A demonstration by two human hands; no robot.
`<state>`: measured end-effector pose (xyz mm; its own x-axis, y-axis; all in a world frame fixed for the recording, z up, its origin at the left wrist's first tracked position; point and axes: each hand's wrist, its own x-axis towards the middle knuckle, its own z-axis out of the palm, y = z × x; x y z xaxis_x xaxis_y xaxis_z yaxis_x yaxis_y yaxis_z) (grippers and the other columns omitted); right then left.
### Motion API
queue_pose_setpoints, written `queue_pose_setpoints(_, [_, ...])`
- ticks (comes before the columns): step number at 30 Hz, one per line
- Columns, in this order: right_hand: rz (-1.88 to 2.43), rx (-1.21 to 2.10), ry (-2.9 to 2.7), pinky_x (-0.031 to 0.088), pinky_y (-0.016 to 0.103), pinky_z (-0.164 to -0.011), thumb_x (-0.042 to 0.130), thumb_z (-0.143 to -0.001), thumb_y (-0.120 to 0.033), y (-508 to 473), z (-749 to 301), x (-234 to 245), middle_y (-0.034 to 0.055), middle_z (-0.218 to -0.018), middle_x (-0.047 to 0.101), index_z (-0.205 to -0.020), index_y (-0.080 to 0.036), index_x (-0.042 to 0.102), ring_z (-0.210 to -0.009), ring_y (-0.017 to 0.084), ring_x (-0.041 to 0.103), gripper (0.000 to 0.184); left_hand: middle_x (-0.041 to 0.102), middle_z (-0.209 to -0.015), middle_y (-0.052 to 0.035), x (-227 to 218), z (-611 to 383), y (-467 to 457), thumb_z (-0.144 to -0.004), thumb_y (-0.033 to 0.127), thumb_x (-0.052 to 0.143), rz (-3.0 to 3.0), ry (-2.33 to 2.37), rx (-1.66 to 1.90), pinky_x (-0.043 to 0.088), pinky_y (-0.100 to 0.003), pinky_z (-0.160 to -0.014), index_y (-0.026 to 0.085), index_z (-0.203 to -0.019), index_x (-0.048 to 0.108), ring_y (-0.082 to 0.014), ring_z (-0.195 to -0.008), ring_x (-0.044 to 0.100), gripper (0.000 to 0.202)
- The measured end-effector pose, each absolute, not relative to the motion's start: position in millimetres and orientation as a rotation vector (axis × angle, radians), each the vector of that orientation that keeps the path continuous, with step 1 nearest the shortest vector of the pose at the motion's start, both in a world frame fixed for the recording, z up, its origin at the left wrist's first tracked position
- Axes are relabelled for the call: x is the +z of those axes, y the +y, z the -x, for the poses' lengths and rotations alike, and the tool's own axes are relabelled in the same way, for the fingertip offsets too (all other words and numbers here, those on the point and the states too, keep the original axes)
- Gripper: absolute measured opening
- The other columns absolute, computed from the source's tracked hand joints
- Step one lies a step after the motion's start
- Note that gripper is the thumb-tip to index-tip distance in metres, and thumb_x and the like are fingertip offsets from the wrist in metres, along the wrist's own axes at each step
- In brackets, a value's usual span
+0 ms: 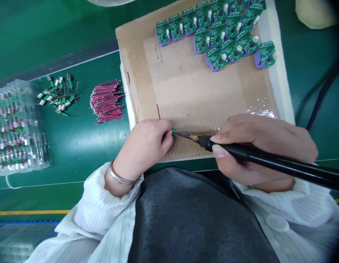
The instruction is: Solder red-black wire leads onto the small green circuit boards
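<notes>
Green circuit boards (217, 34) with purple undersides are grouped toward upper right, left of a pale rounded object (314, 14). Clear trays (18, 131) occupy the green surface (68, 146), far left.

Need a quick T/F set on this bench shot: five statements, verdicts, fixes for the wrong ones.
1. The right hand holds a black soldering iron. True.
2. The left hand lies open, palm up. False: it is closed, fingertips at a small green piece.
3. The iron's tip points toward the right sleeve. False: it points at the small green piece.
4. A metal bracelet is on the left wrist. True.
5. The red-and-black wires lie right of the cardboard. False: left of it.
</notes>
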<state>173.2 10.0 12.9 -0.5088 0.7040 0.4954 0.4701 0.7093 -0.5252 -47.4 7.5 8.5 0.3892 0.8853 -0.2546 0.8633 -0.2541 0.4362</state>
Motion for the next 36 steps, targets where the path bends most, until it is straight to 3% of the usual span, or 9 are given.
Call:
queue_pose_setpoints(28, [0.768,0.430,-2.259,0.057,0.028,-0.057,0.063,-0.072,-0.015,10,-175,16,-0.0030,-0.063,0.065,-0.079,-0.027,0.058,-0.057,0.015,0.065,0.015,0.047,-0.057,0.0008,8,43,8,-0.085,0.018,0.048,-2.175,1.551,0.031,0.029,-0.028,-0.055,0.018,-0.061,0.049,-0.0133,-0.054,0.044,0.024])
queue_pose_setpoints(31, [0.911,0.498,-2.167,0.055,0.030,-0.062,0.061,-0.079,-0.023,4,-185,13,0.0001,-0.067,0.064,-0.079,-0.025,0.062,-0.061,0.014,0.063,0.002,0.046,-0.056,0.0013,8,44,8,-0.085,0.018,0.049,-2.178,1.551,0.044,0.028,-0.028,-0.055,0.018,-0.061,0.047,-0.0129,-0.054,0.043,0.024])
queue_pose_setpoints(33, [1.070,0.526,-2.121,0.053,0.033,-0.065,0.057,-0.084,-0.032,1,-194,13,0.0025,-0.070,0.065,-0.078,-0.025,0.064,-0.065,0.015,0.063,0.012,0.045,-0.056,0.0014,8,44,8,-0.085,0.018,0.049,-2.177,1.550,0.053,0.028,-0.028,-0.054,0.018,-0.061,0.047,-0.0126,-0.054,0.042,0.024])
queue_pose_setpoints(36, [1.225,0.568,-2.079,0.051,0.035,-0.058,0.058,-0.084,-0.039,2,-204,12,0.0040,-0.072,0.067,-0.078,-0.027,0.065,-0.067,0.018,0.065,0.015,0.044,-0.056,0.0016,8,44,8,-0.084,0.017,0.049,-2.168,1.554,0.067,0.028,-0.027,-0.054,0.018,-0.060,0.045,-0.0121,-0.054,0.042,0.024])
